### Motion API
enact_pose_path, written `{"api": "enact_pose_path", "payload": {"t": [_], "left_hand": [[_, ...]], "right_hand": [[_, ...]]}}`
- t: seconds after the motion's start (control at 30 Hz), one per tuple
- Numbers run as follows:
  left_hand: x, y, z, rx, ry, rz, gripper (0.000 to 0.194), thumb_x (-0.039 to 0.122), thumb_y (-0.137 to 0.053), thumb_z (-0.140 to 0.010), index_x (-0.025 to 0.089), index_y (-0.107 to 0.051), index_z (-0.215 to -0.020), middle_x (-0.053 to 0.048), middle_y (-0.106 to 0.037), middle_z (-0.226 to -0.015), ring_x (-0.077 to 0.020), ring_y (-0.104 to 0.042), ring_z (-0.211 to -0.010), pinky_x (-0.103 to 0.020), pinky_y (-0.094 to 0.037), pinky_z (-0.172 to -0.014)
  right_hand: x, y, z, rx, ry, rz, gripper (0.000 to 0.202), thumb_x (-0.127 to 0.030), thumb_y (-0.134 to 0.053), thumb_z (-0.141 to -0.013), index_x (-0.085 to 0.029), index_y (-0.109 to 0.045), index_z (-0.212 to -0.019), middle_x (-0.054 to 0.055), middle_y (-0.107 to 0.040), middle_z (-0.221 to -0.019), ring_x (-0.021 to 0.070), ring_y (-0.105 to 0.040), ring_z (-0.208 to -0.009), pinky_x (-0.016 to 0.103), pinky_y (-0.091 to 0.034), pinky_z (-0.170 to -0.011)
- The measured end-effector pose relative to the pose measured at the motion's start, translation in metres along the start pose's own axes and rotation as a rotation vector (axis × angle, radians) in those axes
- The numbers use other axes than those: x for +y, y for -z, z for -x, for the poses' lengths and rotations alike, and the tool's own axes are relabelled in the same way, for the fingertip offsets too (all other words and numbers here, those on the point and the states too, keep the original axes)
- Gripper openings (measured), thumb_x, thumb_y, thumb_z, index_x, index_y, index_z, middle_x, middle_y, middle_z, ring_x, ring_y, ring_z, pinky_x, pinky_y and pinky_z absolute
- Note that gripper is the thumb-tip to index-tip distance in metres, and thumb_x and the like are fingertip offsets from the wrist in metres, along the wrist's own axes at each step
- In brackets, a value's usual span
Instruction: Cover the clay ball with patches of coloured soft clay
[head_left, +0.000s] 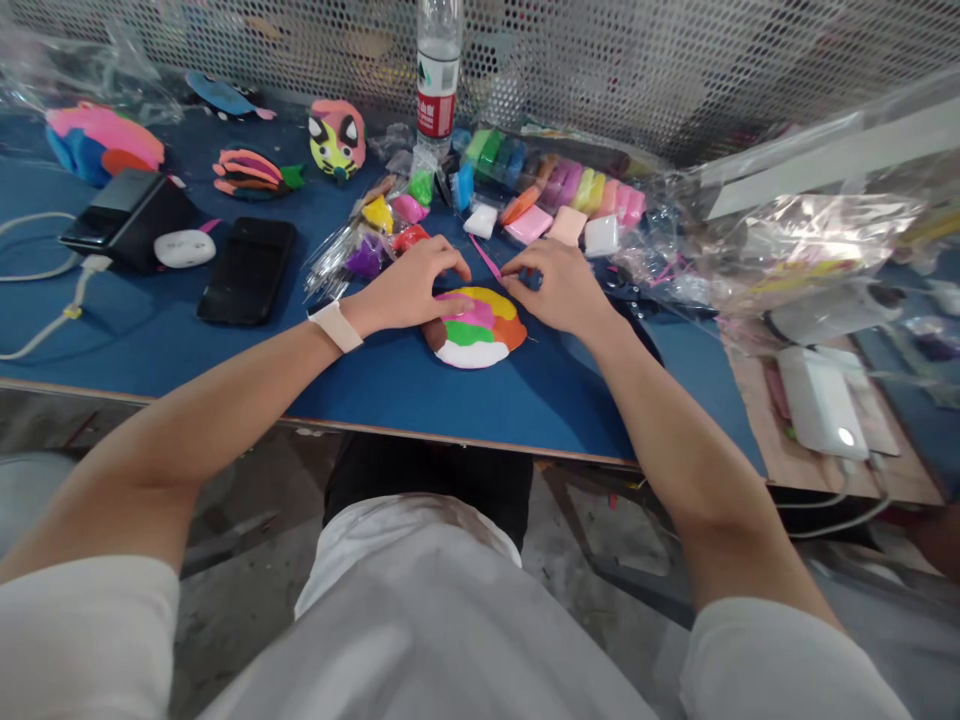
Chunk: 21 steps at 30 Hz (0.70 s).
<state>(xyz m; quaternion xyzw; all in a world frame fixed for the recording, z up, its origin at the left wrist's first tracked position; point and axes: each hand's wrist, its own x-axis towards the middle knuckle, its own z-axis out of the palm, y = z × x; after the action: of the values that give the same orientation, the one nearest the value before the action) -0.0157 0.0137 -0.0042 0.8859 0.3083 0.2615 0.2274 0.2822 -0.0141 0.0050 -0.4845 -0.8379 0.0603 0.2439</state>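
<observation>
A flat oval of modelling clay lies on the blue table in patches of pink, yellow, orange, green, white and brown. My left hand rests at its upper left, thumb on the clay and the other fingers curved apart from the thumb. Just beyond the right end of the oval, my right hand pinches a thin pink modelling tool between thumb and forefinger. The tool slants up to the left, over the table behind the oval. A white band circles my left wrist.
Behind my hands lie wrapped clay blocks, a row of coloured clay and a bottle. At left are a black phone, a white mouse and painted-looking clay figures. A white power bank with cables sits right.
</observation>
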Motion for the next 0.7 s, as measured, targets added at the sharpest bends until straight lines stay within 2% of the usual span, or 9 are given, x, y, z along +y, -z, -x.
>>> {"api": "enact_pose_path", "payload": {"t": [0.2,0.37,0.5,0.7], "left_hand": [[0.001,0.004,0.0,-0.044,-0.054,0.039,0.041,0.061,-0.084,-0.103,0.023,-0.084,-0.12,-0.015,-0.074,-0.134,-0.0344,-0.073,-0.125,-0.055,-0.059,-0.119],[0.004,0.013,-0.001,-0.123,-0.075,0.084,0.03,0.054,-0.082,-0.103,0.026,-0.09,-0.109,-0.011,-0.078,-0.133,-0.0312,-0.075,-0.123,-0.052,-0.059,-0.119],[0.004,0.019,-0.002,-0.161,-0.066,0.077,0.033,0.055,-0.077,-0.104,0.025,-0.092,-0.108,-0.009,-0.08,-0.131,-0.0284,-0.077,-0.115,-0.049,-0.06,-0.115],[-0.001,0.025,-0.003,-0.141,-0.077,0.073,0.038,0.061,-0.077,-0.104,0.027,-0.093,-0.102,-0.008,-0.082,-0.133,-0.0299,-0.078,-0.119,-0.049,-0.059,-0.118]], "right_hand": [[-0.004,0.004,-0.001,0.047,-0.026,-0.018,0.032,-0.05,-0.061,-0.114,-0.032,-0.088,-0.114,0.013,-0.085,-0.111,0.0415,-0.075,-0.11,0.066,-0.06,-0.104],[-0.006,0.004,-0.001,0.029,-0.046,-0.037,0.031,-0.052,-0.065,-0.112,-0.032,-0.088,-0.119,0.013,-0.085,-0.109,0.0428,-0.074,-0.109,0.068,-0.06,-0.104],[-0.008,0.005,-0.001,0.018,-0.051,-0.044,0.033,-0.055,-0.066,-0.111,-0.032,-0.088,-0.12,0.013,-0.085,-0.108,0.043,-0.075,-0.107,0.07,-0.06,-0.104],[-0.009,0.005,-0.001,0.029,-0.041,-0.021,0.028,-0.049,-0.067,-0.112,-0.03,-0.088,-0.111,0.013,-0.084,-0.106,0.0397,-0.075,-0.103,0.065,-0.06,-0.103]]}}
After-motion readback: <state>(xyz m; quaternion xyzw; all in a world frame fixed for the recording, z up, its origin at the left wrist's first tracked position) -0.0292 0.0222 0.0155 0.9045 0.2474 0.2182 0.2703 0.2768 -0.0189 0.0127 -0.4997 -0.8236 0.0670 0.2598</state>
